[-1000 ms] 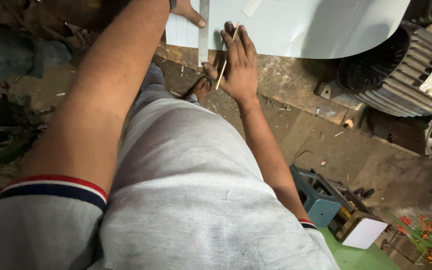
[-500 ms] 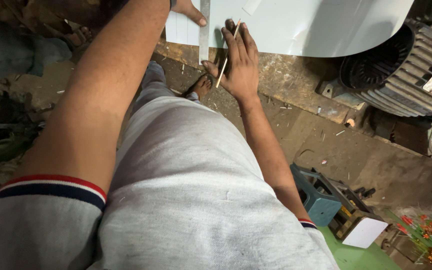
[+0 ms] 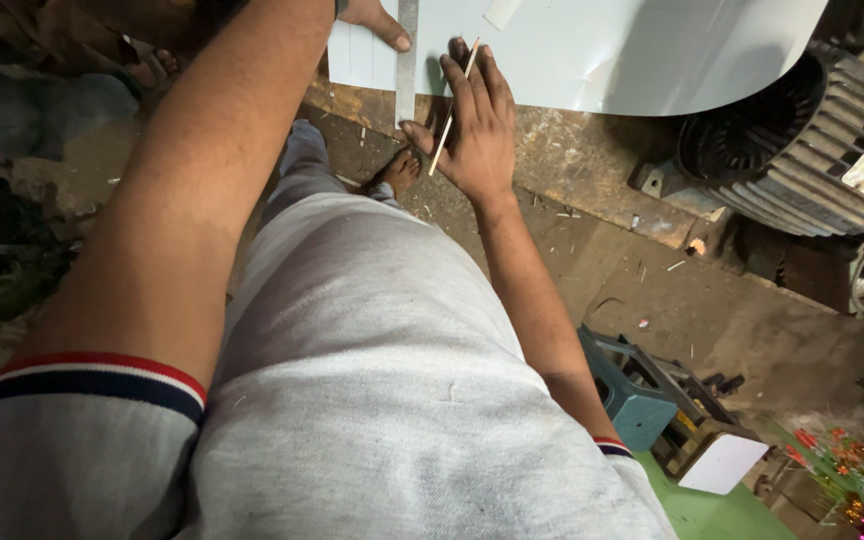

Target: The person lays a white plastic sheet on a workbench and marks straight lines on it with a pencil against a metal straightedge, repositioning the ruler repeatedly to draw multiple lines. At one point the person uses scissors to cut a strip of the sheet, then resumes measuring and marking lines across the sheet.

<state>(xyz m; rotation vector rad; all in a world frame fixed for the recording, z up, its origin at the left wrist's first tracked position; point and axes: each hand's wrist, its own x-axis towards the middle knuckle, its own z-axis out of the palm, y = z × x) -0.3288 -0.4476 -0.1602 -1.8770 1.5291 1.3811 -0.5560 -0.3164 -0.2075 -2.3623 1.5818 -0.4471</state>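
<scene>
A large pale sheet (image 3: 602,50) lies on a worn wooden bench (image 3: 572,165) at the top of the view. My left hand (image 3: 372,18) is at the top edge and presses a narrow metal ruler (image 3: 407,60) flat onto the sheet. My right hand (image 3: 477,130) rests just right of the ruler, fingers stretched onto the sheet, with a thin light stick (image 3: 452,110) held between the fingers and running along the ruler's edge. My bare foot (image 3: 397,172) shows below the bench edge.
A ribbed electric motor housing (image 3: 802,150) sits at the right of the bench. On the floor lie a teal stool (image 3: 632,395), a small machine with a white plate (image 3: 717,455) and colourful scraps (image 3: 852,470). Dark clutter (image 3: 2,270) fills the left side.
The right hand and the stick have shifted slightly along the ruler; the left hand still presses the ruler in the same place.
</scene>
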